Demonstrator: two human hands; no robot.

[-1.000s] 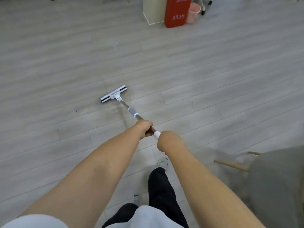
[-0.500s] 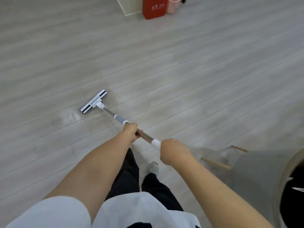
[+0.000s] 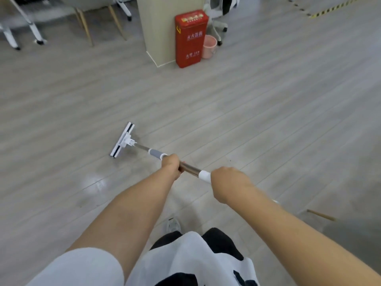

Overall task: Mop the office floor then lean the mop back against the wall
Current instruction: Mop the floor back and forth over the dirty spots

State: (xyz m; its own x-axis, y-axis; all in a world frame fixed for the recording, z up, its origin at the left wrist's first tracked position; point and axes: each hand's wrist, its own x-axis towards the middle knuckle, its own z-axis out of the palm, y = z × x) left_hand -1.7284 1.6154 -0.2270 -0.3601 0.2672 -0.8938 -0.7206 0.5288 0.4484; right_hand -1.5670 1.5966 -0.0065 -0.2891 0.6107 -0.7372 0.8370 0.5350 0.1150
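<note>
Head view: mop [image 3: 142,148] flat on the floor [image 3: 268,120], ahead and left of the hands, pole slanting back toward lower right. Left hand [image 3: 171,166] nearer the head, right hand [image 3: 226,183] at the white collar, both clamped round the pole. Versus earlier: mop head turned steeper, hands wider apart.

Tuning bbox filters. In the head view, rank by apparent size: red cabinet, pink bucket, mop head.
1. red cabinet: clearly largest.
2. mop head and pink bucket: look about alike; the bucket is farther off and partly hidden behind the cabinet, so unranked.
</note>
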